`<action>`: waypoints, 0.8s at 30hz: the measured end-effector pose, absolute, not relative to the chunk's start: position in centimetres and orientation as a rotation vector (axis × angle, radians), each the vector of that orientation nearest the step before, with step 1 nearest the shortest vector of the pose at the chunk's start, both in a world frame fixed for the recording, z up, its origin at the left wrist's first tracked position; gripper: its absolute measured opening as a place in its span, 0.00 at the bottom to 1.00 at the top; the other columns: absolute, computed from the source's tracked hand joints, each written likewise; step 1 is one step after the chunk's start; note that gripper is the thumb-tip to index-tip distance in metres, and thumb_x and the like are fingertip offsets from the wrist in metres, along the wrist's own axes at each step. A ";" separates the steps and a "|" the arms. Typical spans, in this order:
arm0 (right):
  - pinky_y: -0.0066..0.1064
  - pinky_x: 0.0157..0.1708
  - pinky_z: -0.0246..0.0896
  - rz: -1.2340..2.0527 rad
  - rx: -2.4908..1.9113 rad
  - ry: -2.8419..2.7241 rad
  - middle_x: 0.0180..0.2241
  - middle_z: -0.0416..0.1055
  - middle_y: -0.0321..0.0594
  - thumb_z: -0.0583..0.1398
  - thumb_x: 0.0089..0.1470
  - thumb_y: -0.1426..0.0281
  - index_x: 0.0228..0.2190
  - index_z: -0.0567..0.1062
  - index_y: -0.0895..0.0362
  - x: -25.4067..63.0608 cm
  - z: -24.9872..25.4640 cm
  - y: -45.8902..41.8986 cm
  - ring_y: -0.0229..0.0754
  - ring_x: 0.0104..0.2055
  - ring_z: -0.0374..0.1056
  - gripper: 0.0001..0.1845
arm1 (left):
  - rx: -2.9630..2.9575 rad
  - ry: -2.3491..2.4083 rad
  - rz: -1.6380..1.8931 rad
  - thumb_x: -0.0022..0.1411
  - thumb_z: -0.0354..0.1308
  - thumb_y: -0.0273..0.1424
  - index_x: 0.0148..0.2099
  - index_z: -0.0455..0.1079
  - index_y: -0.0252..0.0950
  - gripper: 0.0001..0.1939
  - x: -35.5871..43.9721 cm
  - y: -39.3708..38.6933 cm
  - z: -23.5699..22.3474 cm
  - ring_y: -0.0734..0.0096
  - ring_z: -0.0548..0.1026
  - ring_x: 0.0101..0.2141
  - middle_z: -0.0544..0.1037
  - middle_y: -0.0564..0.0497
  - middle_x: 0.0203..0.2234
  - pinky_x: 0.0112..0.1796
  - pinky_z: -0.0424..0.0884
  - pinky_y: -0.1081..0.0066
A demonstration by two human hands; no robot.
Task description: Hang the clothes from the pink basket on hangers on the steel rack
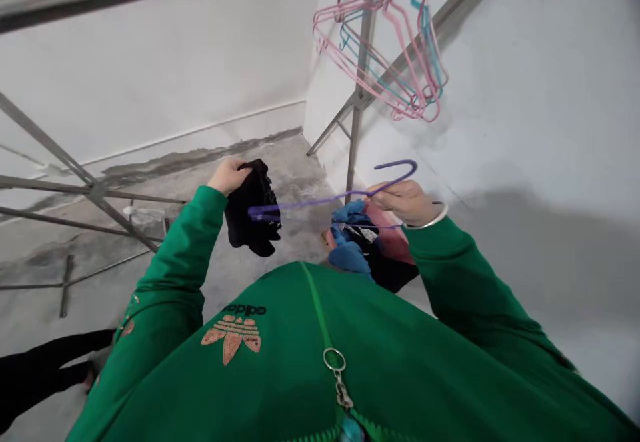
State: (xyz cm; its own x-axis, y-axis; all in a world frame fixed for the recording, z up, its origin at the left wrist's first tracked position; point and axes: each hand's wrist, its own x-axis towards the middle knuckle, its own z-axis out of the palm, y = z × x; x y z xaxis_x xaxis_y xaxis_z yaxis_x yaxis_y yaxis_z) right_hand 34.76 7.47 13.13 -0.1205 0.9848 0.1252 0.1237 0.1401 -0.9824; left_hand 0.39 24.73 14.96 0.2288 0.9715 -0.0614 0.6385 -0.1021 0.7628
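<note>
**A:** What's the L hand doing?

**B:** L hand [229, 177] is clamping a limp black fabric garment [253, 209] by its top edge, fingers closed into the cloth, just left of the tall grey metal rack pole [356, 149]. The cloth is hanging loose below the grip.

**A:** And the R hand?

**B:** R hand [403, 203] is pinching a thin purple plastic-coated wire hanger [320, 201] near the hook, fingers together, just right of the pole. The long bar is running level across the pole toward the black garment. Its tip is crossing in front of the cloth, but can't tell if they're touching.

**A:** Is the handling good?

**B:** Yes, the pinch looks firm & the bar isn't sagging. The hands are well apart, so the cloth is hanging free of the wire. Best to hold the bar level & avoid snagging the fabric on the tip.

**A:** What's around?

**B:** A heap of blue, black & pink clothes [357, 245] is lying at the pole's foot, under the R hand. Pink & teal wire hangers [385, 42] are dangling high up, right of the pole. A white bangle [434, 219] is circling the R wrist, & a green zip-up track jacket [310, 342] is covering the arms.
</note>
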 end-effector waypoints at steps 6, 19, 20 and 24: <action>0.45 0.55 0.58 0.897 -0.977 -1.991 0.43 0.70 0.46 0.58 0.56 0.53 0.24 0.73 0.56 28.7 14.1 11.4 0.47 0.51 0.64 0.20 | 2.017 1.288 0.475 0.55 0.55 0.29 0.35 0.76 0.32 0.10 4.2 22.1 18.1 0.66 0.74 0.28 0.78 0.50 0.25 0.38 0.72 0.65; 0.33 0.41 0.63 0.962 -0.852 -2.134 0.30 0.68 0.40 0.53 0.59 0.57 0.25 0.73 0.57 23.7 14.0 14.4 0.38 0.34 0.64 0.19 | 2.587 1.103 0.388 0.56 0.51 0.25 0.42 0.75 0.30 0.15 -0.4 20.9 15.8 0.64 0.71 0.40 0.72 0.45 0.37 0.45 0.68 0.65; 0.33 0.41 0.63 0.954 -0.855 -2.134 0.30 0.69 0.40 0.54 0.58 0.58 0.24 0.73 0.57 24.1 14.6 14.3 0.38 0.33 0.65 0.19 | 2.625 1.135 0.358 0.56 0.50 0.23 0.44 0.75 0.31 0.16 -1.2 21.0 14.8 0.62 0.71 0.41 0.71 0.43 0.40 0.46 0.67 0.64; 0.33 0.39 0.63 0.907 -0.927 -2.159 0.28 0.70 0.39 0.57 0.55 0.59 0.23 0.75 0.56 25.7 16.8 14.0 0.38 0.32 0.65 0.16 | 2.591 1.427 0.155 0.53 0.50 0.19 0.54 0.68 0.33 0.25 -4.0 21.3 10.8 0.55 0.70 0.47 0.67 0.38 0.49 0.47 0.67 0.59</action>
State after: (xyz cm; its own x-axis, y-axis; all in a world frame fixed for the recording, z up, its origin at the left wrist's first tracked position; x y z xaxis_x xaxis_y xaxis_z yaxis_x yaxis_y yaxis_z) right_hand 25.68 14.03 16.77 -0.5672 0.7816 0.2598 0.3614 0.5196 -0.7742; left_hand -4.01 21.26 10.78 0.5341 0.8454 0.0050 0.8268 -0.5235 0.2058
